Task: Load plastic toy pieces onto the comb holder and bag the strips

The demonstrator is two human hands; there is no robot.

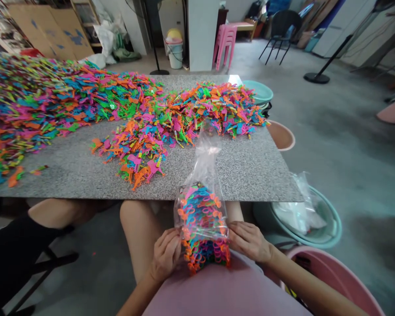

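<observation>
A clear plastic bag (204,169) stretches from the table edge down toward my lap. Its near rim is pinched at the left by my left hand (166,253) and at the right by my right hand (250,240). The bag covers the upper part of a stacked bundle of small colourful plastic toys (206,255) in orange, blue and pink. Their ring-shaped ends line both sides, and the lower part sticks out below the rim against my shirt. Both hands have their fingers closed at the bag's corners.
Loose colourful plastic toys (145,145) are heaped across the grey speckled table (85,175). A teal tub (335,224) with plastic bags (303,215) and a pink tub (342,276) stand at my right. Another person's leg (57,213) is at the left.
</observation>
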